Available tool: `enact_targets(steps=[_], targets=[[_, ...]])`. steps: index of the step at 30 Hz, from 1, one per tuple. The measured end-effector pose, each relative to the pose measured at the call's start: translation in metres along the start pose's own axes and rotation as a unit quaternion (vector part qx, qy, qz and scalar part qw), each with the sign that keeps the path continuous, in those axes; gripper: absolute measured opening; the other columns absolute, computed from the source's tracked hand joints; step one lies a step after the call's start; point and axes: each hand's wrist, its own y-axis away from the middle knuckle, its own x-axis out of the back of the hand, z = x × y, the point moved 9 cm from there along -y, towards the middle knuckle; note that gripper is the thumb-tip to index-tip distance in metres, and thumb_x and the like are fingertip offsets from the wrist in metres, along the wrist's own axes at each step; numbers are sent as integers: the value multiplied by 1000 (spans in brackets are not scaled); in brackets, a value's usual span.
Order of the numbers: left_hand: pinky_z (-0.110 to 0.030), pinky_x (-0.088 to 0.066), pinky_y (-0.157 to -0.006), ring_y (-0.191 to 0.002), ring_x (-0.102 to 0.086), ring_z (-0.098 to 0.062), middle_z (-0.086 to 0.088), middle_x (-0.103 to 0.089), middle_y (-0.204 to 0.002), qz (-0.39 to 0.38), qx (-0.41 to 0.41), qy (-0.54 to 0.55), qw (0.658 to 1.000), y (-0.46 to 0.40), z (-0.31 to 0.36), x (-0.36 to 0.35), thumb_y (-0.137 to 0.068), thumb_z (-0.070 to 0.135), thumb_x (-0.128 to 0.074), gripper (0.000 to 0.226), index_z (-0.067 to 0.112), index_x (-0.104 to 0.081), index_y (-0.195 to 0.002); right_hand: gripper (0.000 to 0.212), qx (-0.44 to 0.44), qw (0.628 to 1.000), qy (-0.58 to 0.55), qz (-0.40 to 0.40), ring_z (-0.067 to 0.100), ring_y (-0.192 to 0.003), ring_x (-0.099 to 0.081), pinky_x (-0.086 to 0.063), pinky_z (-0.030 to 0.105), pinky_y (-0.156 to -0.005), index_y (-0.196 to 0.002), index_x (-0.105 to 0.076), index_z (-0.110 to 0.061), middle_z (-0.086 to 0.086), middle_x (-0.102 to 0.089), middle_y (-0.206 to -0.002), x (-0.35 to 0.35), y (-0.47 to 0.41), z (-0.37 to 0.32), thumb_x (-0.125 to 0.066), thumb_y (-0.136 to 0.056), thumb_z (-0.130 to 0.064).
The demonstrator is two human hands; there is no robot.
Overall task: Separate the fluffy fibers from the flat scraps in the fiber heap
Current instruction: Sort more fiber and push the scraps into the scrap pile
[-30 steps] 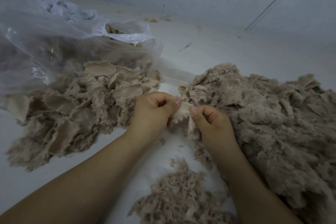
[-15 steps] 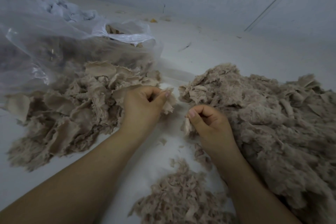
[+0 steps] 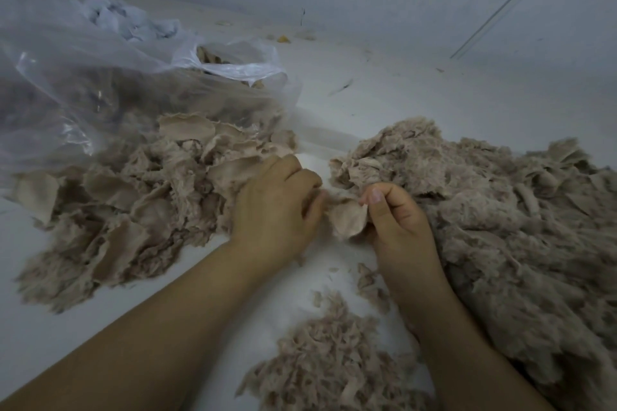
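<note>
A big heap of beige fluffy fiber (image 3: 484,220) with flat scraps mixed in covers the right side of the white surface. A pile of flat beige scraps (image 3: 133,203) lies at the left. A smaller pile of shredded fluff (image 3: 327,367) sits near the bottom centre. Between the piles, my right hand (image 3: 397,220) pinches a flat pale scrap (image 3: 347,218) by its right edge. My left hand (image 3: 277,207) has curled fingers at the scrap's left edge and grips it there.
A clear plastic bag (image 3: 83,77) holding more beige material stands at the back left, its mouth (image 3: 233,60) open. White stuffing (image 3: 127,18) lies behind it. A pale wall rises at the back. Bare white surface (image 3: 384,103) shows between and behind the piles.
Half a second ago my hands were apart, the left over the scrap pile and the right holding a small tuft. Now they have come together on one flat scrap at the heap's edge.
</note>
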Motion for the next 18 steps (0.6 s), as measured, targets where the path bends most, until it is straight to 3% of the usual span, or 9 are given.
enact_targets(steps=[1, 3, 5, 8, 11, 14, 18], targets=[[-31, -46, -64, -77, -56, -20, -3, -62, -86, -35, 46, 95, 994, 1, -1, -8, -86, 24, -66, 17, 9, -73, -92, 26, 3, 1000, -2, -3, 18, -69, -54, -49, 33, -63, -78, -61, -24, 1, -59, -75, 0, 0, -2, -46, -98, -31], [-32, -51, -72, -79, -60, -18, 1, -67, -98, -110, 153, 255, 948, 5, -6, -28, -91, 31, -63, 28, 14, -70, -111, 27, 11, 1000, -1, -16, 26, -71, -54, -49, 34, -64, -82, -62, -18, 17, -58, -80, -3, 1, -6, -46, -99, -32], [-37, -55, -68, -72, -60, -28, -3, -70, -100, -176, 204, 381, 884, 10, -2, -44, -91, 19, -67, 28, 15, -66, -119, 29, 10, 999, -20, -30, 35, -70, -54, -50, 40, -67, -83, -61, -14, 23, -57, -81, -5, 2, -7, -45, -102, -30], [-41, -48, -66, -68, -56, -29, -12, -69, -84, -222, 215, 481, 820, 16, 6, -54, -85, -4, -70, 37, 10, -63, -118, 30, 2, 999, -29, -29, 26, -64, -53, -50, 34, -61, -80, -59, -17, 6, -59, -71, -5, 2, -8, -42, -103, -26], [-41, -48, -69, -67, -58, -29, -16, -65, -70, -214, 237, 501, 805, 18, 2, -55, -83, -8, -70, 26, 7, -64, -103, 31, -18, 999, -31, -33, 21, -61, -52, -47, 33, -57, -84, -58, -9, 5, -57, -68, -4, 2, -3, -41, -104, -26], [-32, -46, -61, -60, -53, -22, -13, -59, -64, -232, 223, 499, 805, 19, 7, -55, -82, -1, -74, 14, 1, -66, -94, 33, -26, 998, -43, -43, 27, -72, -52, -45, 43, -66, -82, -57, -9, 12, -57, -79, -7, 2, 0, -40, -105, -23], [-41, -35, -57, -57, -39, -25, -12, -46, -60, -272, 195, 515, 789, 22, 19, -58, -82, 5, -75, 13, 13, -65, -81, 30, -54, 992, -90, -76, 32, -84, -54, -44, 49, -75, -80, -61, -16, 16, -58, -88, -14, 3, 8, -44, -100, -31]])
